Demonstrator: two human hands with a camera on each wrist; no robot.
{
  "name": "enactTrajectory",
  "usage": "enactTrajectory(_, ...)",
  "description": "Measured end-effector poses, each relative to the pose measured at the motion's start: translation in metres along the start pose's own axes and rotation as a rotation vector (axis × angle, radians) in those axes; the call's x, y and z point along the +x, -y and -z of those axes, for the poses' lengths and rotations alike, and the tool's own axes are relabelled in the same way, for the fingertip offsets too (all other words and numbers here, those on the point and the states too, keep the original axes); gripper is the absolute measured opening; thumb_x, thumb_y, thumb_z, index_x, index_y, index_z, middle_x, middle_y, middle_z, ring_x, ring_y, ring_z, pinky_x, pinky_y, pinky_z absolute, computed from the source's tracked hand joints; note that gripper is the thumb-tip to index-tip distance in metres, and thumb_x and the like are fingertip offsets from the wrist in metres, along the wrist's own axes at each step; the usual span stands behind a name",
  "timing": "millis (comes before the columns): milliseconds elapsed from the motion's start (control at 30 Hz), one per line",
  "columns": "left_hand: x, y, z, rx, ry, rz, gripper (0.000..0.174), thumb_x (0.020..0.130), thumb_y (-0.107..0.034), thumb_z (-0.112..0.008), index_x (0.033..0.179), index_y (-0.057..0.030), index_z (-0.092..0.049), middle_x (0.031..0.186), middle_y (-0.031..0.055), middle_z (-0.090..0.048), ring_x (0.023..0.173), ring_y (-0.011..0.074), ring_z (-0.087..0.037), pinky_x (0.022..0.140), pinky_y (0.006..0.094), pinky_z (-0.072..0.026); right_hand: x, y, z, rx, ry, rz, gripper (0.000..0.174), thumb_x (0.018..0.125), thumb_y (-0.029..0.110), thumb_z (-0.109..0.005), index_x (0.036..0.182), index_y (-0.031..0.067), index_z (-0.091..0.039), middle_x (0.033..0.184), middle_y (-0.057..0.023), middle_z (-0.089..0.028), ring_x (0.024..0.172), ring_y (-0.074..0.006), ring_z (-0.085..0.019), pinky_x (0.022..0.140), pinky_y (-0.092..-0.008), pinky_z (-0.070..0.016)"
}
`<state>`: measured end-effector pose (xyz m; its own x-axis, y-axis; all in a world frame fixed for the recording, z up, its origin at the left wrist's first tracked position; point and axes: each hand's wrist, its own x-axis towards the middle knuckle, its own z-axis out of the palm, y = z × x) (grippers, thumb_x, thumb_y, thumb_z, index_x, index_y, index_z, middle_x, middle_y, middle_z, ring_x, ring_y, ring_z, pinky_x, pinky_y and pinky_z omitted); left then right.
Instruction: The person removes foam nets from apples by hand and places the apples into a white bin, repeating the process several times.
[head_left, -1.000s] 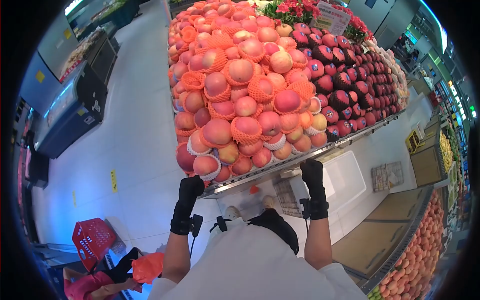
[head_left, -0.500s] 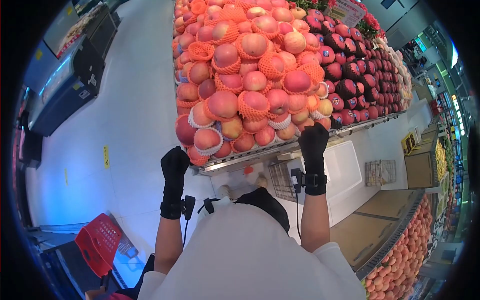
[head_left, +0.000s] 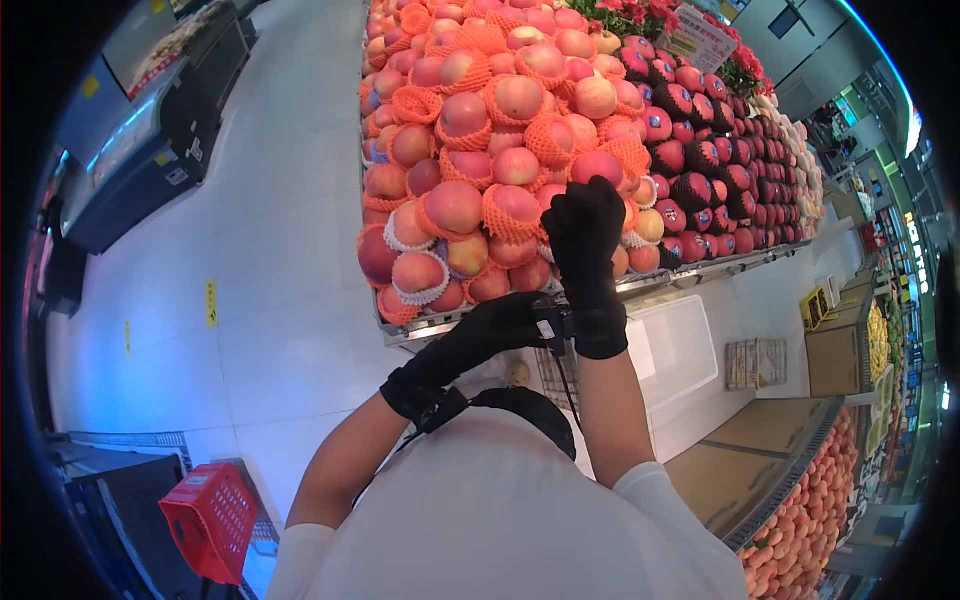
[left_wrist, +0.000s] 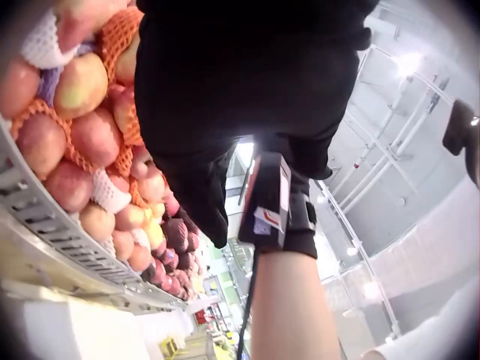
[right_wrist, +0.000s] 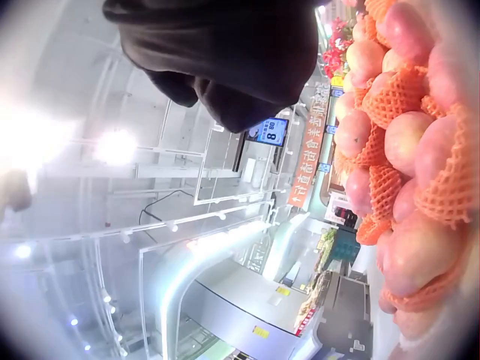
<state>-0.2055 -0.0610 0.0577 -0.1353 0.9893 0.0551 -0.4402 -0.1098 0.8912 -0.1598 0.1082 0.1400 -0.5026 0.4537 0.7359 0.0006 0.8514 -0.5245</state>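
Note:
In the head view, my black-gloved left hand (head_left: 497, 328) reaches across my body to the small camera (head_left: 550, 325) strapped on my right wrist. The left wrist view shows the left hand (left_wrist: 251, 82) with thumb and fingers on either side of that camera (left_wrist: 268, 202), gripping it. My gloved right hand (head_left: 587, 238) is raised in a fist over the front of the apple pile (head_left: 455, 207). The right wrist view has this hand (right_wrist: 225, 56) with its fingers curled in and nothing visible in them.
Dark-netted red apples (head_left: 690, 190) lie right of the pile, with a sign (head_left: 698, 38) behind. A metal rail (head_left: 660, 280) edges the stand. A white bin (head_left: 670, 355) and wire basket (head_left: 755, 363) stand beyond. A red shopping basket (head_left: 212, 520) is at lower left.
My left hand has moved from the stand's left corner across to the right wrist and taken hold of the camera there. The right hand has moved left and higher over the apples.

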Motion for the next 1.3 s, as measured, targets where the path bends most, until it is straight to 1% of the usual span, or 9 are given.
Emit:
enactTrajectory(100,0.003,-0.005,-0.009,0.051,0.030,0.024,0.038,0.094,-0.009,-0.064,0.129,0.0020,-0.056,0.112,0.0085,-0.066,0.098,0.0148,-0.064,0.087,0.0320,-0.0533,0.000,0.003,-0.019,0.802,-0.114,-0.683,0.025,0.080,0.001,-0.067,0.067,0.0036,-0.046,0.061,-0.0041,-0.043,0.054,-0.0158,-0.048,0.047,-0.0296,-0.0371)
enactTrajectory(133,0.003,-0.004,-0.009,0.026,0.035,0.051,0.039,0.094,-0.009,-0.065,0.130,0.0019,-0.055,0.112,0.0080,-0.066,0.098,0.0143,-0.063,0.087,0.0321,-0.0533,-0.002,-0.002,-0.024,0.422,-0.101,-0.317,0.028,0.087,0.008,-0.067,0.068,0.0027,-0.047,0.058,-0.0063,-0.047,0.051,-0.0151,-0.049,0.048,-0.0309,-0.0381)
enactTrajectory(433,-0.010,-0.008,-0.013,0.226,-0.008,-0.043,0.031,0.096,-0.012,-0.062,0.123,0.0031,-0.059,0.107,0.0062,-0.066,0.094,0.0135,-0.064,0.084,0.0308,-0.0530,-0.017,-0.009,-0.018,0.133,0.179,-0.292,0.028,0.089,0.008,-0.068,0.071,0.0002,-0.048,0.062,0.0002,-0.036,0.062,-0.0063,-0.037,0.053,-0.0298,-0.0333)
enactTrajectory(533,-0.007,-0.022,0.028,0.109,-0.156,-0.065,0.031,0.099,-0.017,-0.058,0.121,0.0040,-0.060,0.104,0.0066,-0.067,0.093,0.0131,-0.064,0.084,0.0291,-0.0522,-0.018,-0.011,-0.005,0.236,0.292,-0.317,0.024,0.092,0.019,-0.065,0.076,0.0031,-0.055,0.065,-0.0080,-0.052,0.058,-0.0136,-0.053,0.055,-0.0329,-0.0434)
enactTrajectory(667,-0.001,-0.062,0.070,0.478,-0.723,-0.602,0.023,0.100,-0.013,-0.044,0.089,-0.0028,-0.061,0.076,0.0008,-0.057,0.062,0.0109,-0.052,0.061,0.0265,-0.0424,-0.049,0.000,-0.007,0.602,0.686,-0.665,0.022,0.098,0.026,-0.056,0.101,0.0048,-0.061,0.081,-0.0007,-0.059,0.067,-0.0106,-0.057,0.062,-0.0275,-0.0476)
enactTrajectory(767,0.007,-0.085,0.091,0.372,-0.852,-0.787,0.021,0.102,-0.012,-0.046,0.091,-0.0011,-0.060,0.076,0.0016,-0.055,0.064,0.0109,-0.052,0.057,0.0252,-0.0413,-0.096,0.024,-0.042,0.846,0.934,-0.666,0.034,0.098,0.023,-0.058,0.127,0.0043,-0.054,0.104,-0.0019,-0.060,0.094,-0.0066,-0.056,0.079,-0.0259,-0.0491)
enactTrajectory(967,0.027,-0.104,0.089,0.136,-0.856,-0.876,0.028,0.102,-0.020,-0.046,0.087,-0.0024,-0.061,0.073,0.0047,-0.059,0.061,0.0110,-0.051,0.055,0.0260,-0.0404,-0.093,0.085,-0.075,0.951,0.885,-0.758,0.031,0.095,0.018,-0.064,0.120,0.0018,-0.055,0.098,-0.0020,-0.064,0.087,-0.0086,-0.060,0.076,-0.0280,-0.0518)
enactTrajectory(1200,0.030,-0.113,0.074,0.692,-0.527,-0.578,0.017,0.094,-0.012,-0.062,0.102,0.0032,-0.067,0.082,0.0064,-0.067,0.066,0.0090,-0.059,0.053,0.0233,-0.0441,-0.090,0.084,-0.078,0.885,0.762,-0.656,0.023,0.096,0.025,-0.063,0.094,0.0046,-0.051,0.070,-0.0002,-0.059,0.061,-0.0076,-0.057,0.058,-0.0247,-0.0466)
enactTrajectory(1300,0.037,-0.110,0.084,0.443,-0.551,-0.576,0.016,0.098,-0.010,-0.057,0.103,0.0019,-0.066,0.085,0.0071,-0.066,0.072,0.0111,-0.060,0.060,0.0260,-0.0477,-0.083,0.091,-0.072,0.964,0.783,-0.735,0.024,0.097,0.025,-0.063,0.093,0.0050,-0.050,0.069,0.0005,-0.059,0.061,-0.0066,-0.057,0.057,-0.0235,-0.0456)
